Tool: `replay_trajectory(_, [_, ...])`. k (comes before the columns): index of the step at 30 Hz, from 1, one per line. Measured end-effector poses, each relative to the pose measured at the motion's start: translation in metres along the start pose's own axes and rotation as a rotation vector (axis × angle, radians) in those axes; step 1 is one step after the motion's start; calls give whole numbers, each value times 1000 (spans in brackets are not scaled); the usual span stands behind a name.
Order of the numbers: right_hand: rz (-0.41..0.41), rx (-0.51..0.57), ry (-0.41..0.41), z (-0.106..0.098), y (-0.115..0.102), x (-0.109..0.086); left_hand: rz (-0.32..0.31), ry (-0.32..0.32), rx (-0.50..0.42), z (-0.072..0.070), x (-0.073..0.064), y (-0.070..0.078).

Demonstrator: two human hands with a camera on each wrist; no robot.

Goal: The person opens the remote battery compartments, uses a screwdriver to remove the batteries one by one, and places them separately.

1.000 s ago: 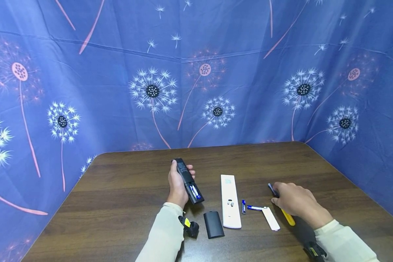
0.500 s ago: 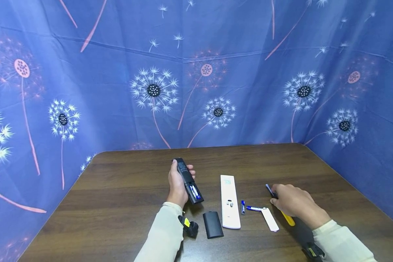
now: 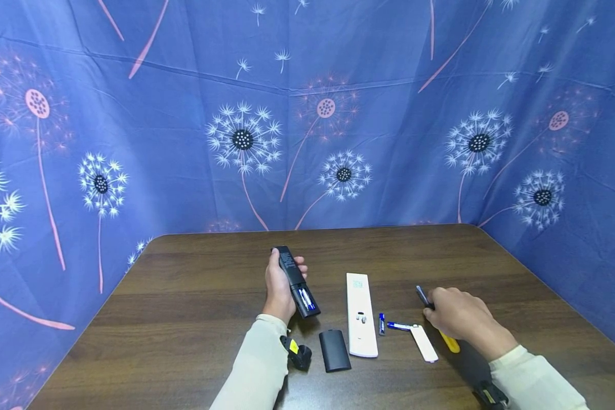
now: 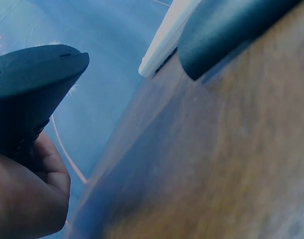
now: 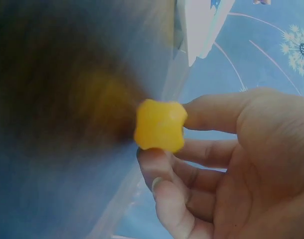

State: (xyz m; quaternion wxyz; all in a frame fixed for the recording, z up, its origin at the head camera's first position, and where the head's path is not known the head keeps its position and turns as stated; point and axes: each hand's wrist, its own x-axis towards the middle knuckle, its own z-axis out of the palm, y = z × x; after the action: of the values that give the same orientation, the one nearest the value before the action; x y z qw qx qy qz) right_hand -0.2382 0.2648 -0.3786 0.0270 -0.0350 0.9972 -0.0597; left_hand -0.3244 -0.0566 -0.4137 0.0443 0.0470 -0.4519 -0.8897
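In the head view my left hand [image 3: 278, 290] grips a black remote control [image 3: 290, 270], back side up. Its battery bay is uncovered, and batteries [image 3: 306, 299] lie inside. The left wrist view shows the dark end of that remote [image 4: 37, 72] above curled fingers [image 4: 51, 159]. Over at the right, my right hand [image 3: 463, 319] holds a screwdriver with a yellow handle [image 3: 450, 343] and a metal shaft pointing away to the left. Seen from the right wrist, the lobed yellow butt of the screwdriver [image 5: 161, 125] sits between thumb and fingers.
A black battery cover [image 3: 335, 351] lies on the wooden table [image 3: 184, 319]. Beside it rests a long white remote [image 3: 359, 302]. Loose blue batteries [image 3: 381, 324] and a small white cover [image 3: 424, 343] lie between it and my right hand. A blue patterned cloth [image 3: 307, 142] hangs behind.
My right hand has shifted very slightly left with the screwdriver. The left hand keeps its hold on the black remote, and the things on the table stay where they were.
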Motion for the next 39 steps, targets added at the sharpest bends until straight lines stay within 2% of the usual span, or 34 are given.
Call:
replay_trajectory(9, [-1,8,20,1,3,-1,6,-24,23,0,-1,-2])
replay_trajectory(15, [-37,10,78,1,-1,-1,-1,-39,1,1,-1,-2])
replay_trajectory(22, [-96,16,147,4,-8,-1,-26,-49,-69,2,-2,-1])
replay_trajectory(30, [-93,41,157,9,-10,-3,-40,-63,-76,3,-2,-1])
replay_trajectory(34, [-114,65,179,9,-14,-2,-26,-91,-78,1,-1,0])
replay_trajectory(39, [-157,97,218,11,-19,-1,-9,-109,-124,2,-2,0])
